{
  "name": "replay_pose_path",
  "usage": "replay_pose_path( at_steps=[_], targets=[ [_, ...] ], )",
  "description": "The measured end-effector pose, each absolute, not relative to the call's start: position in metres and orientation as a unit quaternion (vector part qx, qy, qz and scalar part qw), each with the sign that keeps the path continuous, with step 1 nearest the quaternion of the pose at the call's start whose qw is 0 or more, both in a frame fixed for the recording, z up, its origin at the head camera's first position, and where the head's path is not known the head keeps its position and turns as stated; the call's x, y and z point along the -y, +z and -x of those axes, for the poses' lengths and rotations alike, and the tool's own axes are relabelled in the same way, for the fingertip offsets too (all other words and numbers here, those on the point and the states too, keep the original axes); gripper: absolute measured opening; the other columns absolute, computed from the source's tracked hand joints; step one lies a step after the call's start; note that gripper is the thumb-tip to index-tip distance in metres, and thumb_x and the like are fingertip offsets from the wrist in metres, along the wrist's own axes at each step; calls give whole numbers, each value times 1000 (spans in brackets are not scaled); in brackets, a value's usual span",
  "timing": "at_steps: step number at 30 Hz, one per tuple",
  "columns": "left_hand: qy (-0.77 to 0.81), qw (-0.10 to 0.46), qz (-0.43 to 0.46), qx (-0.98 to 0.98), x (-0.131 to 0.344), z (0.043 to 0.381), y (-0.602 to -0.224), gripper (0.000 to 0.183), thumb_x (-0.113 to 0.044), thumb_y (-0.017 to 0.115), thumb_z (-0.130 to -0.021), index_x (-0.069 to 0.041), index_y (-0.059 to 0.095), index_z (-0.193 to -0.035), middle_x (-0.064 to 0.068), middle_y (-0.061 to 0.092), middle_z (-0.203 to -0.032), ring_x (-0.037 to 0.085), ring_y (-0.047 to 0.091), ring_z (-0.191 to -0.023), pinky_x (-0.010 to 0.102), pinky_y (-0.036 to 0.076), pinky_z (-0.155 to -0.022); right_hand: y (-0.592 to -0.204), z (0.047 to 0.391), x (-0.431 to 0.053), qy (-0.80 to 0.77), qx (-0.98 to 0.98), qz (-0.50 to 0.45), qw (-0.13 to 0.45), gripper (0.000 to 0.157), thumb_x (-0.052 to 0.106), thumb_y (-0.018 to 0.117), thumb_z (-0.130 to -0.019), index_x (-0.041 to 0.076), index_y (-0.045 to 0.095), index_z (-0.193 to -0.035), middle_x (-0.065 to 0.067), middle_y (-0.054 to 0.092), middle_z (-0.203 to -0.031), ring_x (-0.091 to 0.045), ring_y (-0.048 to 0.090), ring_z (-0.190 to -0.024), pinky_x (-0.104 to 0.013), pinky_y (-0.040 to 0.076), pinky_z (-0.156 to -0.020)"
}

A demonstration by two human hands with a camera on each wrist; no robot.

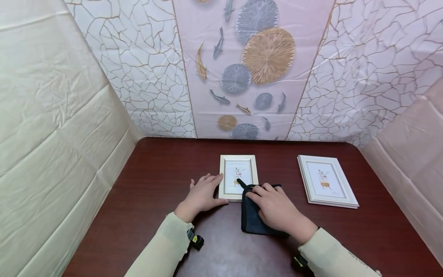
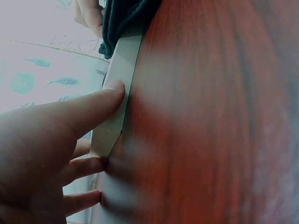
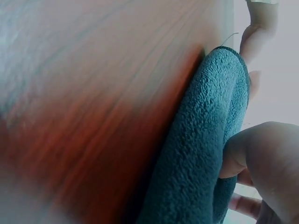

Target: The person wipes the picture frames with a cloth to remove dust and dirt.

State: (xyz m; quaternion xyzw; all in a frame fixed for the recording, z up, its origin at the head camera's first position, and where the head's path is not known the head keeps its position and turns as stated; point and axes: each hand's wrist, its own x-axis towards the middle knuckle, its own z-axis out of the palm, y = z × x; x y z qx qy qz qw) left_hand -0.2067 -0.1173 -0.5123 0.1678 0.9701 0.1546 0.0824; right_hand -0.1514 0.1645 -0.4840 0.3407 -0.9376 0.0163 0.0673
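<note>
A cream picture frame (image 1: 256, 171) with a flower-vase print lies face up on the table. My left hand (image 1: 202, 193) is at its near left corner, fingers spread and fairly straight along the left side. In the left wrist view, the thumb (image 2: 105, 100) presses the frame's near side (image 2: 122, 65). My right hand (image 1: 277, 209) grips a dark cloth (image 1: 254, 219) with a black hanging loop, bunched over the frame's near right corner and the tabletop. The right wrist view shows the cloth's fuzzy folds (image 3: 187, 140) with the thumb pressed into them; some fingertips are hidden.
To the right lies a stack of white picture frames (image 1: 327, 182), the top one bearing a similar print. The dark red wooden table (image 1: 162, 161) meets a patterned curtain (image 1: 159, 77) at the back. Pale fabric walls (image 1: 69, 154) line both sides.
</note>
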Motion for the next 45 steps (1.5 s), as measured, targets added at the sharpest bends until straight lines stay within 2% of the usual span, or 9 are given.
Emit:
replay_pose_path(
  at_steps=[9, 25, 35, 45],
  targets=[
    [155, 80, -179, -968, 111, 207, -517, 98, -67, 79, -95, -29, 36, -174, 4, 44, -172, 35, 30, -163, 83, 21, -119, -487, 146, -168, 45, 945, -318, 55, 60, 4, 67, -90, 15, 70, -149, -7, 65, -144, -31, 58, -124, -57, 49, -89],
    [149, 75, -172, -971, 118, 207, -516, 96, -65, 80, -95, -31, 37, -174, 2, 45, -172, 35, 30, -163, 83, 22, -119, -490, 158, -136, 80, 939, -332, 25, 62, 9, 70, -92, 20, 68, -153, -3, 64, -144, -28, 56, -118, -52, 45, -86],
    [138, 81, -166, -973, 116, 210, -519, 90, -49, 81, -98, -33, 35, -174, -2, 46, -171, 32, 31, -163, 83, 22, -119, -493, 162, -117, 78, 937, -339, 18, 63, 12, 69, -93, 22, 66, -155, -4, 61, -150, -29, 53, -121, -54, 43, -89],
    [140, 79, -164, -973, 118, 210, -520, 90, -51, 80, -99, -32, 35, -174, -2, 45, -172, 32, 32, -163, 83, 22, -119, -495, 158, -113, 57, 942, -330, 22, 66, 14, 69, -93, 25, 63, -158, -2, 59, -150, -28, 51, -121, -55, 41, -88]
  ],
)
